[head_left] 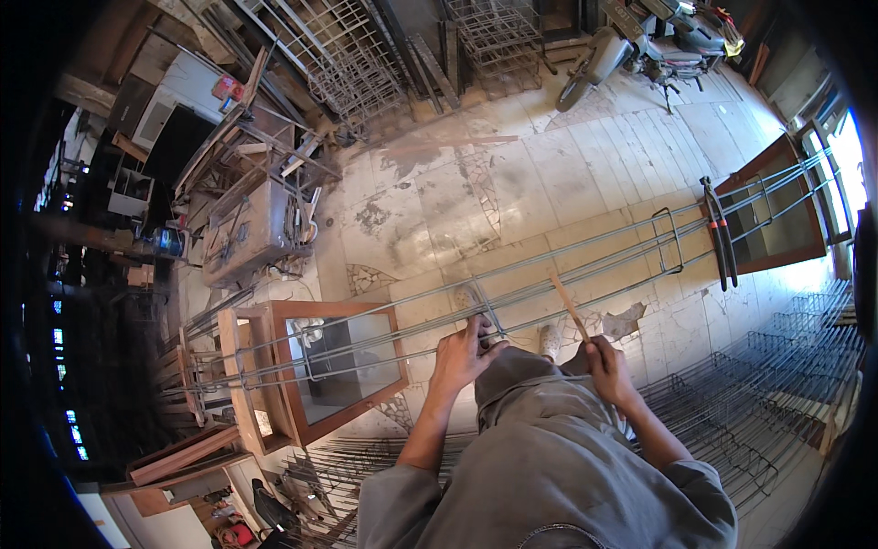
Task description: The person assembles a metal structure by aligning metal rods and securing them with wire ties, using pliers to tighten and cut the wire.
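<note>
Beneath everything we see a pale tiled floor (540,174), cracked and stained in places. Across it, above the surface, runs a loose set of long, thin grey steel rods (604,263), crossing the whole work area in front of the person. At the lower right we find a broad heap of grey wire-rod cages (732,403), and at the far upper right a dark motorcycle (631,46) is parked. The person's body, in a grey garment (549,457), fills the lower middle.

Toward their two ends the rods pass over a brown wooden-framed glass panel on the left (288,375) and a brown wooden-framed dark panel on the right (759,242). Near the latter, a long-handled cutter with black and red-orange handles (719,252) lies across the rods.

Among the rods we make out a bent rectangular loop of dark steel (675,229) near the cutter, and a thin grey steel crosspiece (487,306) just ahead of the left hand (462,355). That hand has its fingers bent and its thumb near them, at the crosspiece's lower end; we cannot tell whether it pinches anything. The right hand (608,371) is closed around the lower end of a slim, light-brown stick (571,306), which slants up and leftward before the rods.
</note>
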`<state>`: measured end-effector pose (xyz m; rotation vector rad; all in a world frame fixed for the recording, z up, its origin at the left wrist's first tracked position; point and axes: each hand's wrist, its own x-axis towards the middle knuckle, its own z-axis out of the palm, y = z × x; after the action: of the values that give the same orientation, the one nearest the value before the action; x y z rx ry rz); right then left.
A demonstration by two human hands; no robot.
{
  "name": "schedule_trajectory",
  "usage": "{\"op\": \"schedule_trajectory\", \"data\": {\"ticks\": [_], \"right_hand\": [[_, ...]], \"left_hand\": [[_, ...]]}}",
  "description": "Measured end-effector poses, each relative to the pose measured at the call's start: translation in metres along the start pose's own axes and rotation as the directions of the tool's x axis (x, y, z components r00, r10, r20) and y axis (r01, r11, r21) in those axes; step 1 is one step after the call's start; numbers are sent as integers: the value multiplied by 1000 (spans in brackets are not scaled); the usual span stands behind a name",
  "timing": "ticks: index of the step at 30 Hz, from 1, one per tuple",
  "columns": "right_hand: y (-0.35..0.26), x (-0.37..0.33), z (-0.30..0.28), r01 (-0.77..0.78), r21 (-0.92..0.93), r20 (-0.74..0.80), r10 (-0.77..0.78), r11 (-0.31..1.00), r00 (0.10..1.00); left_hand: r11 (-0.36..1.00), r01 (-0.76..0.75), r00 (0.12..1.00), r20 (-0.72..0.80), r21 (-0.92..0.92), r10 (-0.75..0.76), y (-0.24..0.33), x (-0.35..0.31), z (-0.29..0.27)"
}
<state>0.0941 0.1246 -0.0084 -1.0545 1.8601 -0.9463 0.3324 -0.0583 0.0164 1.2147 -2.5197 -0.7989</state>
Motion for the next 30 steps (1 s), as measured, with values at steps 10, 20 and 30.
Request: {"op": "schedule_trajectory", "data": {"ticks": [10, 20, 30], "right_hand": [[-50, -15, 67, -21, 31, -206, 27, 999, 978], [-67, -36, 109, -126, -23, -167, 121, 992, 979], [-87, -37, 129, -226, 38, -249, 228, 973, 941]], "left_hand": [[994, -71, 996, 56, -82, 76, -8, -1, -12], [985, -147, 989, 12, -89, 148, -10, 5, -11], [978, -168, 983, 49, -125, 175, -19, 2, -8]]}}
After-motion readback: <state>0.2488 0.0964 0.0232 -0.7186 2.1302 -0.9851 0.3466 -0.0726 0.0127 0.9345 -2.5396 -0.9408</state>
